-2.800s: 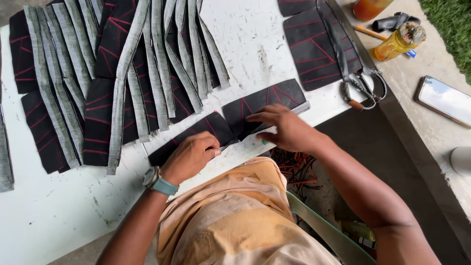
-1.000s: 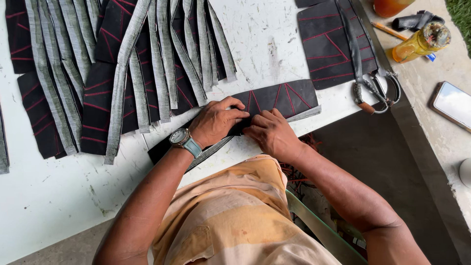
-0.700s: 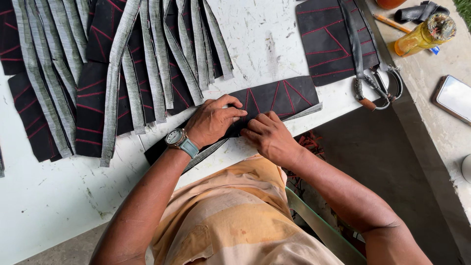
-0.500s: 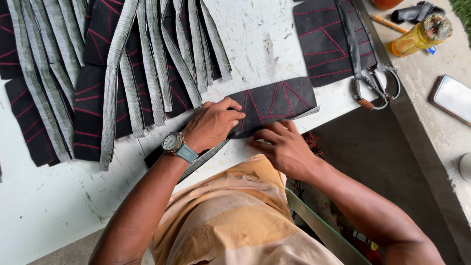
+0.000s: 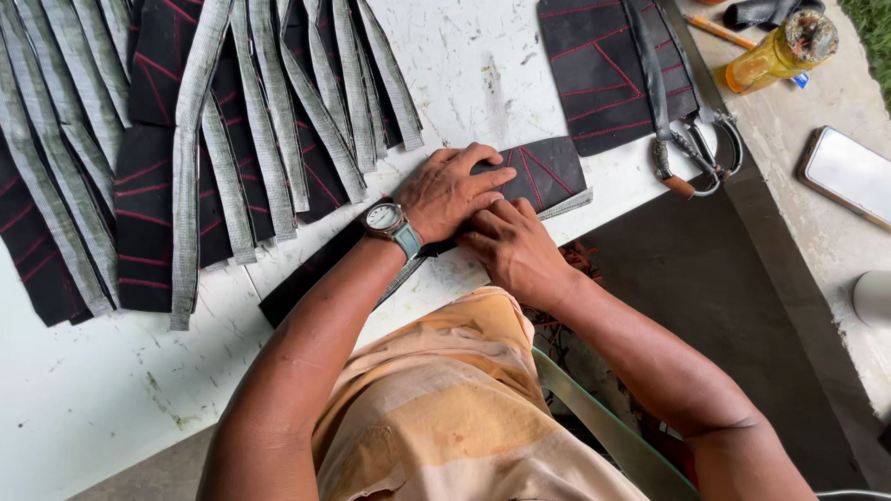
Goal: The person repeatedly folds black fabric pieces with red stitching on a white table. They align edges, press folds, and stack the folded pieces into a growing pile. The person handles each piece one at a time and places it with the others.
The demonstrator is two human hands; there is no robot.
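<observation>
The left hand is pressing flat, fingers together, on a black cloth strip on the white table. The right hand is lying beside it, fingers curled onto the strip's edge.

Soft, even daylight; faint shadows under arms; mild glare on phone; sharp centre, slight wide-angle bending at edges.
</observation>
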